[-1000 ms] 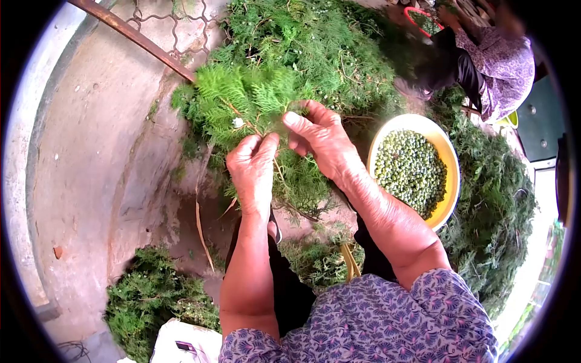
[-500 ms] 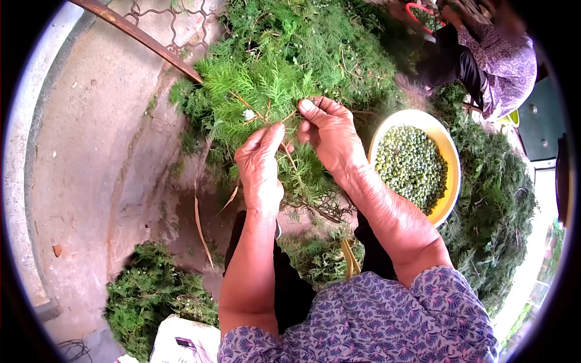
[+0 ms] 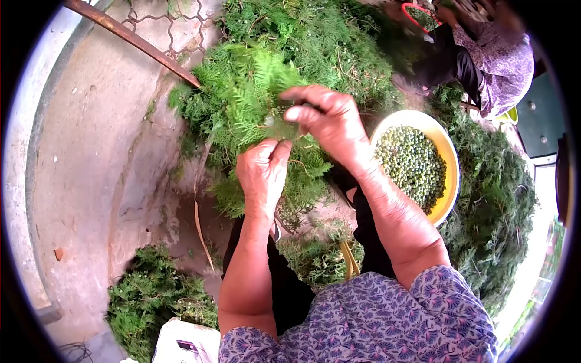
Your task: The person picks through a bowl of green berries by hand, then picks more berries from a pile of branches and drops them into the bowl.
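In the head view, my left hand (image 3: 263, 172) is closed on the stem of a feathery green conifer branch (image 3: 257, 124), thumb against the curled fingers. A pale bluish-green cone (image 3: 269, 121) shows on the sprig just above that grip. Over the sprig's right side is my right hand (image 3: 331, 127), its thumb and forefinger apart and slightly blurred; I see nothing held between them. To the right of it stands a yellow basin (image 3: 451, 163) holding many small green cones (image 3: 408, 163).
A heap of cut branches (image 3: 327, 42) lies ahead, with more greenery (image 3: 490, 206) at right and a smaller pile (image 3: 151, 296) at lower left. A rusty metal bar (image 3: 133, 42) crosses upper left. Another person (image 3: 496, 72) sits at upper right near a red-rimmed container (image 3: 417, 17).
My right hand has come off the stem and shifted left, its thumb and forefinger parting. My left hand has dropped slightly with the branch, which has swung and blurred.
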Motion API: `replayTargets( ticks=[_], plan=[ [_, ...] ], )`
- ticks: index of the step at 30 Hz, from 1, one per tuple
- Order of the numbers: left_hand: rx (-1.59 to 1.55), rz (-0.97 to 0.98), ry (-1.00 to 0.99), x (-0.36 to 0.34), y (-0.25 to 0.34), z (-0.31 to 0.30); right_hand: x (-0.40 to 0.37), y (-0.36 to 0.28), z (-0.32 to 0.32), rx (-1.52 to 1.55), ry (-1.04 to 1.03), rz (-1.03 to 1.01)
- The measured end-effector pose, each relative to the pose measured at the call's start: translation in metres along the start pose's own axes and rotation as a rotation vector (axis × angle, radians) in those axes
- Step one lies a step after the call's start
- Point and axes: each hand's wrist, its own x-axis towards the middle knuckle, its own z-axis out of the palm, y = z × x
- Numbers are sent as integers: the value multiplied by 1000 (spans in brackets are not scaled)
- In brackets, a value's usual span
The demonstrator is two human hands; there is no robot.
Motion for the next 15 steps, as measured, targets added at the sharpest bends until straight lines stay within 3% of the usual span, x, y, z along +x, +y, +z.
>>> replayTargets(
  ticks=[2, 3, 7, 9, 12, 13, 15],
  plan=[
    [17, 67, 24, -1, 8, 5, 3, 7, 9, -417, -13, -376],
    [-2, 32, 2, -3, 2, 9, -3, 7, 9, -455, -114, -191],
    [-44, 80, -22, -3, 1, 10, -5, 18, 16, -592, -26, -213],
    [-169, 23, -32, -3, 10, 3, -5, 16, 15, -360, 75, -139],
    [-269, -84, -85, -2, 6, -3, 0, -11, 0, 437, 161, 419],
    [-460, -143, -67, -1, 5, -4, 6, 3, -8, 620, 189, 284],
    [-754, -212, 20, 1, 5, -4, 17, 7, -27, 802, 294, 288]
  ],
)
